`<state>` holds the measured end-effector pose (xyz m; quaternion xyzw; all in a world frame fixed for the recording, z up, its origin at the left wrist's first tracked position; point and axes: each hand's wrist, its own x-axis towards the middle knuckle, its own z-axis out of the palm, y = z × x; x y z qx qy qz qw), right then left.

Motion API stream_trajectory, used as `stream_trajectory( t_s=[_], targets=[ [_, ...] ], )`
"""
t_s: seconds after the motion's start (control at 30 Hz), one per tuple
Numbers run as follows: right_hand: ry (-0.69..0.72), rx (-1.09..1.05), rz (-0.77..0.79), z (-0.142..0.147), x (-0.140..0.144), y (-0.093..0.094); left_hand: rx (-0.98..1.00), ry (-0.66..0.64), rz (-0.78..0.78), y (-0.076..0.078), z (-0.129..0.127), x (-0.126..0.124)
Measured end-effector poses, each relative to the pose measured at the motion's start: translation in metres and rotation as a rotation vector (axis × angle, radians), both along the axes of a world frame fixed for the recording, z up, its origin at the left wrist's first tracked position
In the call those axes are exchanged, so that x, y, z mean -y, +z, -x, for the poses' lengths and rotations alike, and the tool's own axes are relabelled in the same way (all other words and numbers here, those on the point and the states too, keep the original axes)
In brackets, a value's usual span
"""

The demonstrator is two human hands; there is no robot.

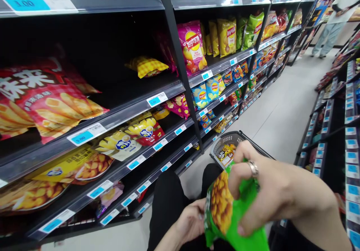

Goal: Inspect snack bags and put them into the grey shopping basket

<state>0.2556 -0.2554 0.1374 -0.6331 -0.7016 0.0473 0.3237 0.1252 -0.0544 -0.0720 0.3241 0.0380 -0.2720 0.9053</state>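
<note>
A bright green snack bag (222,202), printed with a heap of golden-brown nuggets or nuts, is held tilted above my lap. My right hand (261,183), with a ring on one finger, grips the bag from above, thumb on the near side and fingers over the far side. Against the bag's left edge is my left hand (191,221), its fingers curled and partly hidden behind the bag. Just past the bag, a grey shopping basket (216,146) stands on the floor with a yellow-and-black snack pack (226,152) inside.
Shelves on the left carry red snack bags (56,97), a yellow checked bag (147,66), pouches (144,131) and a pink chip bag (192,48). More shelving (323,131) lines the right. Down the aisle floor (270,108), a person (334,22) stands.
</note>
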Motion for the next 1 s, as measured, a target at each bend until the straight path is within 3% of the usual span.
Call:
stream_trajectory(
  t_s=[0.1, 0.23, 0.37, 0.63, 0.77, 1.0],
  targets=[
    [-0.069, -0.059, 0.038, 0.01, 0.014, -0.009, -0.05, 0.152, 0.015, -0.013, 0.006, -0.007],
    [-0.241, -0.198, 0.026, 0.004, 0.033, -0.032, -0.024, 0.2, -0.084, -0.012, 0.014, -0.011],
    [-0.3, -0.299, -0.057, -0.017, 0.043, -0.052, 0.016, 0.244, -0.136, 0.006, 0.016, -0.01],
    [-0.562, -0.551, -0.174, -0.035, 0.037, -0.085, 0.251, 0.106, -0.519, 0.054, 0.007, 0.007],
    [-0.668, -0.695, -0.288, -0.045, 0.027, -0.109, 0.281, 0.047, -0.539, 0.06, 0.009, 0.01],
    [-0.699, -0.919, -0.397, -0.054, 0.013, -0.142, 0.212, 0.106, -0.453, 0.064, 0.014, 0.005]
  ],
)
